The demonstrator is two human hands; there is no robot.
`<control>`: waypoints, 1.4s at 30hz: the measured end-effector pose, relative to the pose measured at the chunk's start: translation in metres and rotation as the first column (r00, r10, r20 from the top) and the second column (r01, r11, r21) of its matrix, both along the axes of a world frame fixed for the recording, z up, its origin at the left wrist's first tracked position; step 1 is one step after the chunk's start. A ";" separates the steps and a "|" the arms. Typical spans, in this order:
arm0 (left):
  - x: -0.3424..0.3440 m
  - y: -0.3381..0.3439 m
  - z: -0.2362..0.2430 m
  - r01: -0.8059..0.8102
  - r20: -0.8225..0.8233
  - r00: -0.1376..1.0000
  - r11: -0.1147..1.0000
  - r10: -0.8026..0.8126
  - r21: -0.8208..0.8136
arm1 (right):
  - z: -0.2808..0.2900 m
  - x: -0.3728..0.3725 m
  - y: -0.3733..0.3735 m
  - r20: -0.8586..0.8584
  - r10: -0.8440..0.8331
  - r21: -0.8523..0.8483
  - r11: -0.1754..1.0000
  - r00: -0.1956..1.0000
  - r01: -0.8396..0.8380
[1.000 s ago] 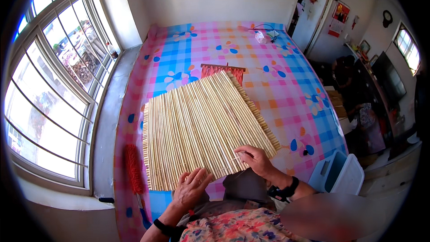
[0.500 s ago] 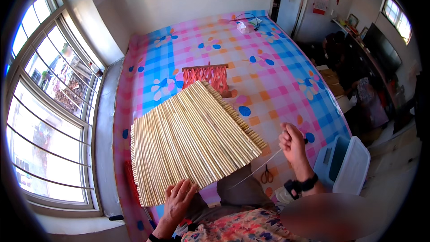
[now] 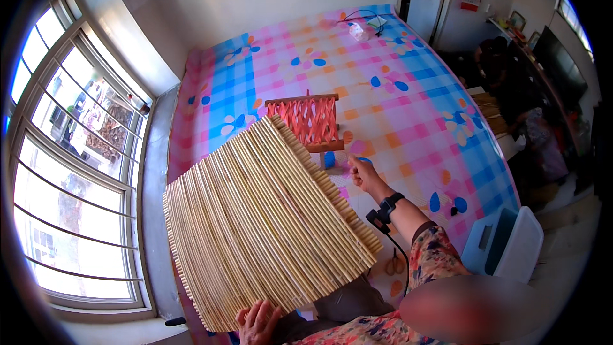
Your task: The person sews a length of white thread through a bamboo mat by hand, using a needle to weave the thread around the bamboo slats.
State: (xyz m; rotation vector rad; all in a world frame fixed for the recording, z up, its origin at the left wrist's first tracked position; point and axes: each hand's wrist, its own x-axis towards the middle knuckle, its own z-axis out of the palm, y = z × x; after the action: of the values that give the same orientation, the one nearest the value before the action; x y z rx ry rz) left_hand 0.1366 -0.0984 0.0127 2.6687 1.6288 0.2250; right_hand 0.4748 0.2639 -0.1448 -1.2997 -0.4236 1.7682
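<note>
A mat of straight, pale yellow reed-like stalks slants over my lap, its near edge toward me. My left hand grips this near edge, fingers bent over the top and thumb out of sight. Beyond the mat's right edge, my right hand is stretched forward with its fingers closed in a pinch. What it pinches is too small to make out; no thread shows plainly there now. Just past the far corner of the mat stands a small stool with a red woven seat and brown wooden bars, close to my right hand.
Scissors lie under my right forearm. At the right stands a light blue plastic box with a white lid against it. A checked, flowered sheet covers the broad surface. The barred window and sill run along the left.
My right hand has swung forward and left, from beside the mat's near right corner toward the stool. A white thread ran from it before. The mat's near edge and my left hand sit lower in view.
</note>
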 end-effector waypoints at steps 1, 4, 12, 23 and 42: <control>0.000 -0.001 0.001 -0.004 -0.001 1.000 1.000 0.004 -0.002 | -0.004 -0.005 0.009 -0.004 -0.021 -0.004 1.000 1.000 0.021; 0.000 -0.003 0.004 -0.028 -0.010 1.000 0.999 0.027 -0.029 | -0.015 -0.016 0.029 -0.050 -0.048 -0.020 0.999 0.998 0.047; -0.003 0.003 0.011 0.005 -0.021 1.000 0.999 -0.006 -0.044 | -0.033 -0.035 0.055 -0.135 -0.146 -0.078 0.988 0.980 0.137; 0.001 0.011 0.020 0.017 -0.006 1.000 0.997 -0.018 -0.080 | -0.062 -0.040 0.014 -0.130 -0.006 -0.007 1.000 0.991 0.005; 0.035 0.072 0.047 0.116 0.185 0.979 0.976 -0.082 -0.182 | 0.045 0.099 -0.143 0.645 0.161 0.146 0.934 0.747 -0.327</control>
State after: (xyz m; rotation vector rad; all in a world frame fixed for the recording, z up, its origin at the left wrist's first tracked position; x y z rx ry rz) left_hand 0.1712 -0.0263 0.0594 2.4980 1.3866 0.2781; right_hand 0.5737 0.1204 -0.0999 -1.6851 -1.2101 1.3726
